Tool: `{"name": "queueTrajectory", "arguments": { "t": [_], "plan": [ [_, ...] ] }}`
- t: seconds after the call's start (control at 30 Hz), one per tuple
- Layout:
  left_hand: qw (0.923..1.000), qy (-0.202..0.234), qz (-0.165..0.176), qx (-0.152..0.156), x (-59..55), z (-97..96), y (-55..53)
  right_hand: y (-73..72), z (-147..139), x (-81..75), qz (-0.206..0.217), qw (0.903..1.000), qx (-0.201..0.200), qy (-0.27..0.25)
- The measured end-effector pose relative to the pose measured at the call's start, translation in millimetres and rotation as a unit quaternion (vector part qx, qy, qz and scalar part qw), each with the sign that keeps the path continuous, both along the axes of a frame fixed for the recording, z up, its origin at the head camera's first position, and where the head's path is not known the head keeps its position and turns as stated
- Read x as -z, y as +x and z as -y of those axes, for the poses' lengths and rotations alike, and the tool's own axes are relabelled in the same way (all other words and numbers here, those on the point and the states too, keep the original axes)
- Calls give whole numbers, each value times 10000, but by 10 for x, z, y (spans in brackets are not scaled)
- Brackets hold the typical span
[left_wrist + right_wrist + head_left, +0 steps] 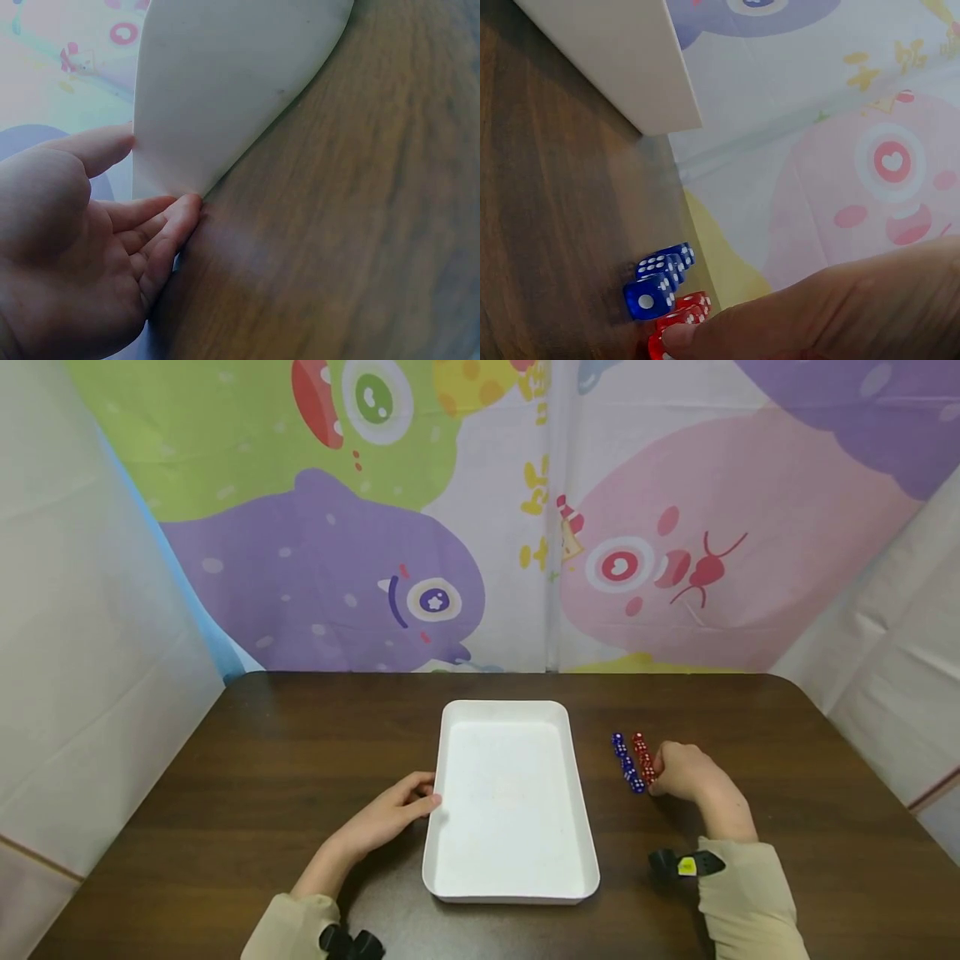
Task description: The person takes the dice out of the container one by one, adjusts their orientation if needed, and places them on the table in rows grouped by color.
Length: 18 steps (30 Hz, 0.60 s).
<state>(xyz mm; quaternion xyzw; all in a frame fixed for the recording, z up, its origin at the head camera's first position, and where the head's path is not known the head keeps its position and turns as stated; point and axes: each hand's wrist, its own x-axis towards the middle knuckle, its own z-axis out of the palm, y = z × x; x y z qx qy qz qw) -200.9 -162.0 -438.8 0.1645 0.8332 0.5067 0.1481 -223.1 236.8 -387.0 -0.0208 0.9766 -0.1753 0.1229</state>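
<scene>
A white rectangular tray (pixel 510 810) lies on the dark wood table. My left hand (pixel 386 818) holds its left side, the thumb at the rim and the fingers (pixel 169 225) curled against the foot of the outer wall. To the tray's right, blue dice (pixel 625 758) with white dots form a row. Right beside them runs a row of red dice (pixel 639 745). At the near end of the red row, my right hand (pixel 692 772) pinches a red die; its thumb (pixel 742 330) covers part of that die in the right wrist view.
Behind the table (pixel 315 735) hangs a cloth backdrop (pixel 510 635) printed with cartoon creatures. White cloth walls (pixel 97 635) stand at both sides. A black wrist device (pixel 678 864) sits at the right sleeve (pixel 750 893), with another at the left sleeve.
</scene>
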Motion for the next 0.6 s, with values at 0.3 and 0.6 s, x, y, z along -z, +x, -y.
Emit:
{"name": "queueTrajectory", "arguments": {
  "t": [0.3,0.6],
  "plan": [
    [10000,-73,-55,-21,21,-9,-20,14,-10,-96,-136,9999,-7,20],
    [9997,12,185,154,50,31,-34,39,-75,-77,-810,9966,118,-7]
  ]
}}
